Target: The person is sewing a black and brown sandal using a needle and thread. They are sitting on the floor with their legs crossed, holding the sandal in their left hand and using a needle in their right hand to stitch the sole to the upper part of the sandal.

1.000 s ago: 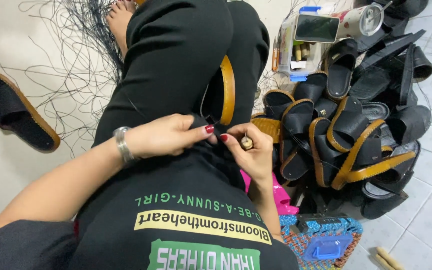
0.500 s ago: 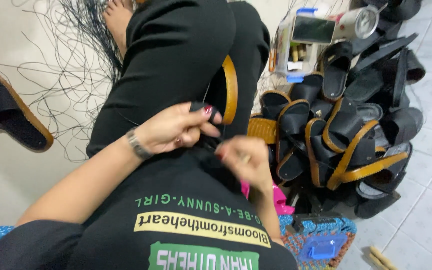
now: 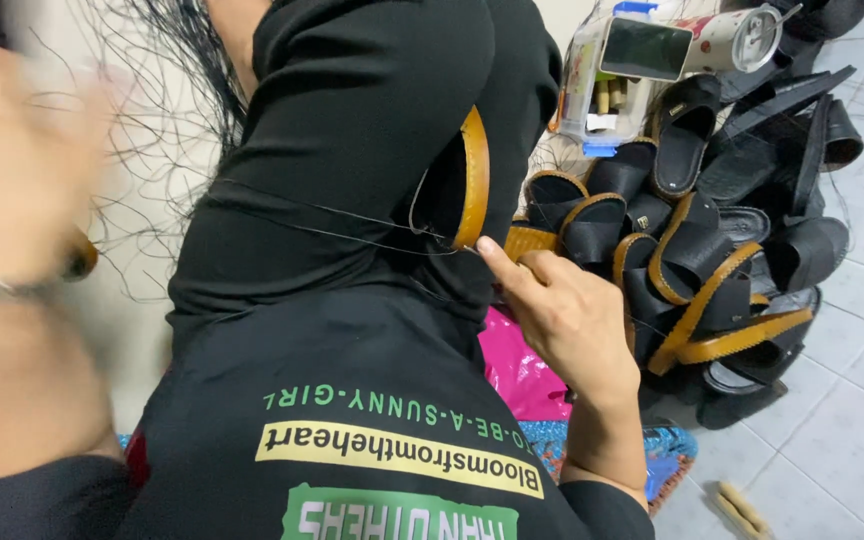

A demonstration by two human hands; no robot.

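Centrally, black-trousered legs (image 3: pixel 352 150) fill the view; a black sandal with a tan edge (image 3: pixel 467 180) rests on the lap against the thigh. Heap of black-and-tan sandals (image 3: pixel 712 250) lies on tiled floor (image 3: pixel 852 400) at right, just beside the right hand. Left hand (image 3: pixel 22 160) raised at left, heavily blurred; grip cannot be told. Right hand (image 3: pixel 567 315) loosely curled, index fingertip touching sandal's lower edge. Thin black thread (image 3: pixel 332 222) runs taut from the sandal leftward across the thigh.

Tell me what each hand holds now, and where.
Right hand presses a fingertip at the sandal edge where the thread leaves it. Left hand is blurred; its grip cannot be told.
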